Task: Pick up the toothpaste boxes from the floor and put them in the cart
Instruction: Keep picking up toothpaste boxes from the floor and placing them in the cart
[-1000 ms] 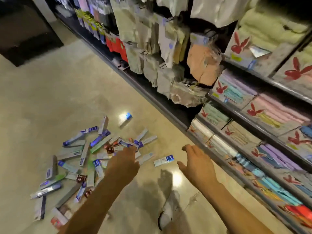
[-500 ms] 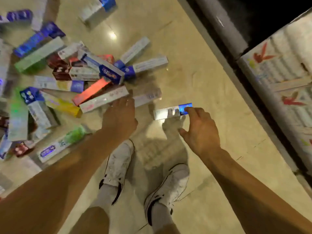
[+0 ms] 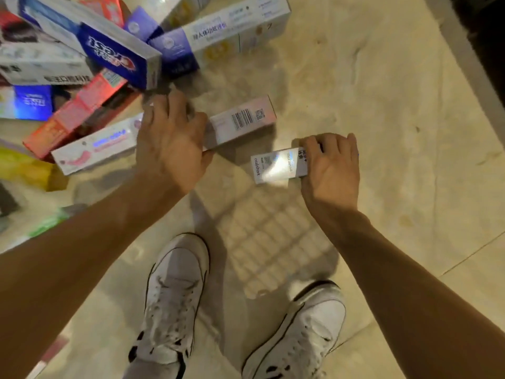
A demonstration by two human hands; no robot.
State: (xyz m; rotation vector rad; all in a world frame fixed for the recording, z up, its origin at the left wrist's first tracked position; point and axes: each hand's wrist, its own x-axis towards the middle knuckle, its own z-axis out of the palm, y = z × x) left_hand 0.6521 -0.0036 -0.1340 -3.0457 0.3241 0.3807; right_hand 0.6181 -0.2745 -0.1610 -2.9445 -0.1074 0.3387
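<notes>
My right grip (image 3: 330, 170) has just closed round one end of the silver box (image 3: 276, 166), lying on the floor (image 3: 355, 77) beside the pile (image 3: 109, 50). My left grip (image 3: 172, 143) now covers the barcoded box (image 3: 240, 121); I can't tell whether it holds. Lifting looks next.

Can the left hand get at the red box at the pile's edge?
Probably yes: the red box lies close beside the left hand, its long face bare. But that hand grips the white box, and the red box's far end looks tucked under the blue box.
</notes>
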